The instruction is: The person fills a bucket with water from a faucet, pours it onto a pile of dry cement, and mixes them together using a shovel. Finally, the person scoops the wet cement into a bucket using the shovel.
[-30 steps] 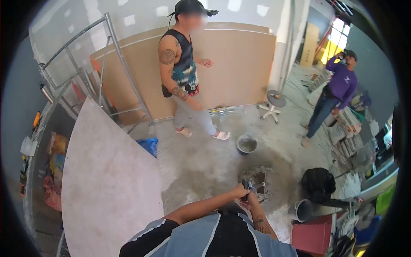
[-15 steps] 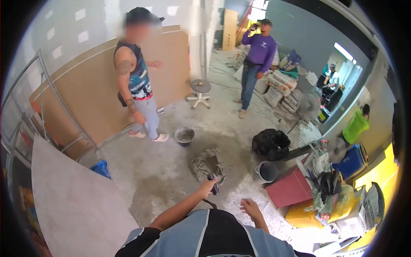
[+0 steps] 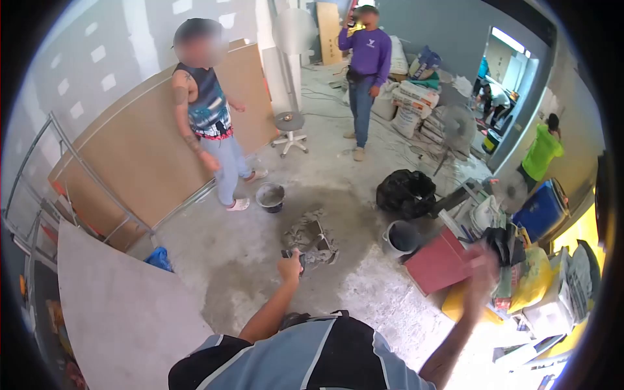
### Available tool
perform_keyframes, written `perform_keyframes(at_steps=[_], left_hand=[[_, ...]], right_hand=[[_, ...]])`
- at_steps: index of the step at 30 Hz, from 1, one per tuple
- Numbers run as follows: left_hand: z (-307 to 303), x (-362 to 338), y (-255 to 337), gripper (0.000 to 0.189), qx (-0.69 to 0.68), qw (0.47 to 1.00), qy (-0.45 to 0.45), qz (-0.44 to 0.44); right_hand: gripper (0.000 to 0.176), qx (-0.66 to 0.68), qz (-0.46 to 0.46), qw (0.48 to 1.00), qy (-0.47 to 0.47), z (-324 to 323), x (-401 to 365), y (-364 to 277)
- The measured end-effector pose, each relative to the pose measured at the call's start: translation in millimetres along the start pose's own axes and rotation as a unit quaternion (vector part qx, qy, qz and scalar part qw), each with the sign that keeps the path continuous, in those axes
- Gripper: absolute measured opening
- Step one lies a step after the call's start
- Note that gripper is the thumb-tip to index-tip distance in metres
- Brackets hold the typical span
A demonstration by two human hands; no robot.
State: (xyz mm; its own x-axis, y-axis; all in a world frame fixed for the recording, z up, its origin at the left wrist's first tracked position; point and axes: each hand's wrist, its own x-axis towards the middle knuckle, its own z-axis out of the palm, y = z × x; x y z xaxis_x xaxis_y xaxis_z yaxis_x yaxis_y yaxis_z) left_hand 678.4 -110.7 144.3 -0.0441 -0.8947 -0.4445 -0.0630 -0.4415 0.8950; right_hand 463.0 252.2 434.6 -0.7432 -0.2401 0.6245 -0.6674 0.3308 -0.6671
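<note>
My left hand (image 3: 290, 266) is closed on a small dark object (image 3: 298, 259), in front of a heap of wet grey mortar (image 3: 302, 229) on the floor. A square dark opening or tool (image 3: 315, 229) shows in the mortar; I cannot tell which. My right hand (image 3: 480, 270) is raised at the right, before the red bin, and smeared by motion. Whether it holds anything cannot be made out. A grey bucket (image 3: 270, 197) stands beyond the mortar, and a dark bucket (image 3: 401, 238) to its right.
A person in a sleeveless top (image 3: 211, 117) stands at the left, a person in purple (image 3: 369, 58) at the back. Around me are a black bag (image 3: 406, 194), a red bin (image 3: 437, 261), a stool (image 3: 289, 121), stacked sacks (image 3: 415, 101) and a large board (image 3: 123, 312).
My left hand has moved left with the dark object. My right hand has swung up and to the right. The view has shifted, and the person in the sleeveless top has changed stance.
</note>
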Motion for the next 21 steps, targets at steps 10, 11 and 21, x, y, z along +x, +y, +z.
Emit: perform_keyframes(at_steps=[10, 11, 21], left_hand=[[5.9, -1.0, -2.4, 0.044, 0.068, 0.996, 0.044, 0.048], [3.2, -5.0, -3.6, 0.043, 0.060, 0.997, 0.044, 0.031], [-17.8, -9.6, -30.3, 0.037, 0.140, 0.985, 0.081, 0.051]], right_hand=[[0.054, 0.043, -0.299, 0.920, 0.248, -140.6, 122.7, -74.8], [0.053, 0.036, -0.286, 0.924, 0.250, -136.2, 123.5, -69.3], [0.048, -0.022, -0.211, 0.944, 0.252, -114.3, 111.8, -17.8]])
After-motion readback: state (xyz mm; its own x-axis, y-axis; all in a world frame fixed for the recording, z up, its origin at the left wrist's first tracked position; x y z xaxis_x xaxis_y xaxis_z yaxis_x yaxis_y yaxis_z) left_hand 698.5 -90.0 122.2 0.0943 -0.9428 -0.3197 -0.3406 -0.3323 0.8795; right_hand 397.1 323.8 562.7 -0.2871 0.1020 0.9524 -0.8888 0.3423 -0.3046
